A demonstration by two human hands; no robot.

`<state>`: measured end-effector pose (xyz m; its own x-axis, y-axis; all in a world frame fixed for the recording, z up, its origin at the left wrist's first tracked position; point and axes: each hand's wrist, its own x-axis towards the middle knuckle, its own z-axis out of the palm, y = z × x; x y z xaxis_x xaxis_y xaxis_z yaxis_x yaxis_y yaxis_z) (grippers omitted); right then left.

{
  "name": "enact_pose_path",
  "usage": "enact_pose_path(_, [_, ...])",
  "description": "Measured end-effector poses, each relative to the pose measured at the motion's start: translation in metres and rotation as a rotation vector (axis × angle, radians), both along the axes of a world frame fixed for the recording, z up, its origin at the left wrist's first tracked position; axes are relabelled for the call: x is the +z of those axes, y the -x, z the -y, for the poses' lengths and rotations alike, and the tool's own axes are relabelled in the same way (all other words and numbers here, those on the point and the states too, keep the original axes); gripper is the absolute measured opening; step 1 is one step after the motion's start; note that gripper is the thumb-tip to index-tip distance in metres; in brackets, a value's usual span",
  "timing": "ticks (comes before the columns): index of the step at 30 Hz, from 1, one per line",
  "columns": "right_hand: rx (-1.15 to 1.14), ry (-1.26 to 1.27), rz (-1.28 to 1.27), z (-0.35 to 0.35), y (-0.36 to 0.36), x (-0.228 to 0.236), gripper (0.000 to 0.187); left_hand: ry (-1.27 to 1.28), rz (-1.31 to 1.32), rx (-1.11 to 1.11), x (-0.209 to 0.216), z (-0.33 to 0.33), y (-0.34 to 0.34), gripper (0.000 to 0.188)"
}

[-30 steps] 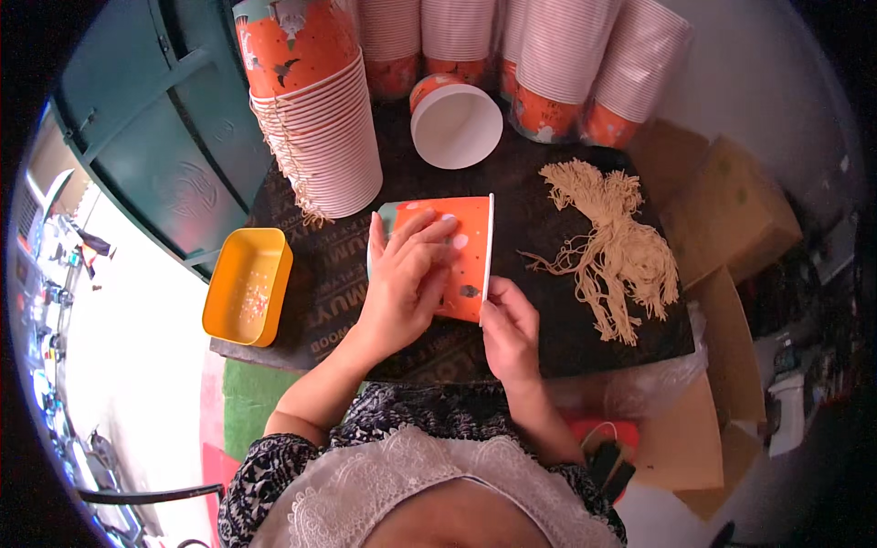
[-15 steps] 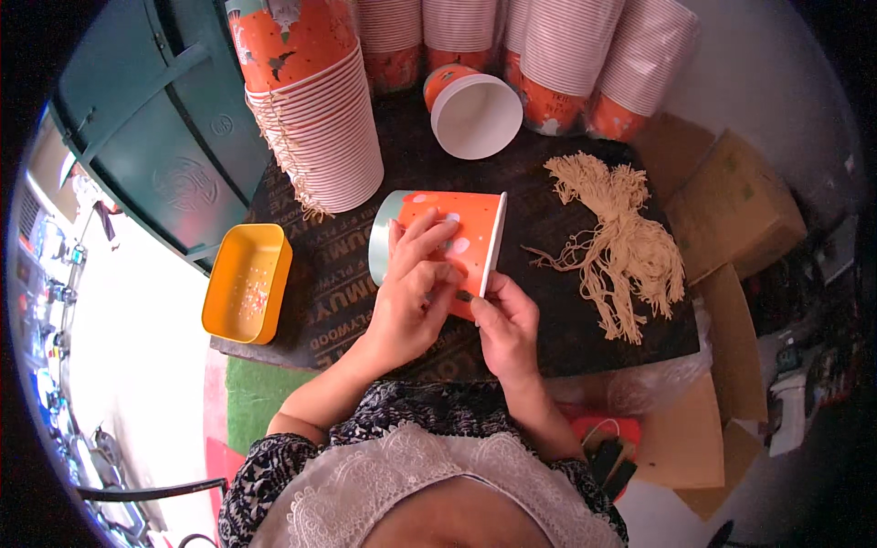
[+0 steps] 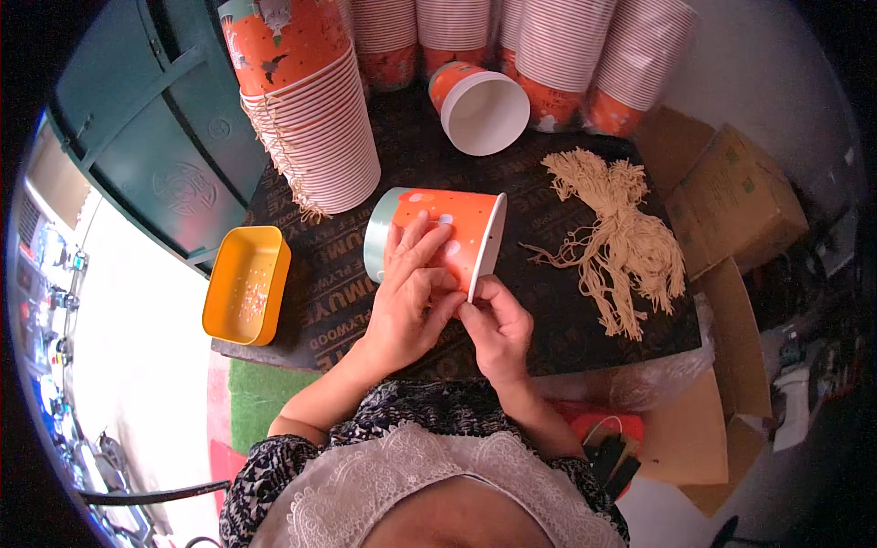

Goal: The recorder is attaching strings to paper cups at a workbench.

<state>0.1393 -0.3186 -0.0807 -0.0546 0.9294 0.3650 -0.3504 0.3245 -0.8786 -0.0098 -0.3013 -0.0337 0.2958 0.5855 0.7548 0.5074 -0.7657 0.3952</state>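
An orange paper bucket (image 3: 470,219) with a pale green base lies on its side before me, its white rim toward the right. My left hand (image 3: 402,306) rests over its wall, fingers spread along the print and thumb bent toward the rim. At the lower edge of that rim, my right hand (image 3: 499,333) pinches, its thumb close to the left thumb. Whether anything small sits between these fingertips is hidden. To the right lies a bundle of beige strings (image 3: 630,242). A yellow tray (image 3: 216,301) on the left holds small pale and coloured bits.
A tall stack of nested buckets (image 3: 333,151), strings hanging down its side, stands at the back left. One loose bucket (image 3: 484,114) lies tipped behind mine. Plastic-wrapped stacks (image 3: 562,55) line the back of the dark table (image 3: 420,146). Cardboard boxes (image 3: 749,205) stand at the right.
My right hand has shifted slightly left and down along the rim, its thumb now nearer the left thumb. The bucket has turned a little, showing more of its opening.
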Motion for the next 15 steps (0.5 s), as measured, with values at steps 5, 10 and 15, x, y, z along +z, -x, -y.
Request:
enact_pose_path(5, [-0.008, 0.000, 0.013, 0.003, 0.002, 0.000, 0.009, -0.013, -0.003, 0.010, -0.004, 0.001, -0.001, 0.031])
enact_pose_path(10, [-0.059, -0.021, 0.098, 0.006, 0.005, -0.003, 0.010, -0.113, -0.025, 0.038, -0.009, 0.002, -0.001, 0.031])
enact_pose_path(15, [-0.371, -0.271, 0.414, 0.001, -0.001, 0.020, 0.016, -0.190, -0.030, 0.253, -0.002, -0.001, 0.027, 0.031])
